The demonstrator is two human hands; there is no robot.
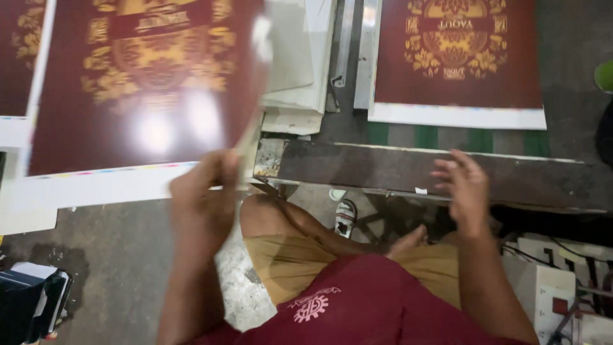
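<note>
My left hand [203, 203] grips the lower edge of a large glossy printed sheet [140, 89], maroon with a gold ornamental design and a white border, held up and tilted on the left. My right hand [465, 185] hangs free with fingers spread, near the edge of a dark workbench [408, 169]. Another maroon and gold printed sheet [456, 57] lies flat on a stack at the upper right. My knees in tan shorts and a maroon shirt fill the bottom of the view.
More printed sheets [16, 70] lie under the held one at the left. A pile of white sheets [300, 70] sits at top centre. A white power strip with cables [549, 287] is at lower right. A sandalled foot [345, 217] rests on the concrete floor.
</note>
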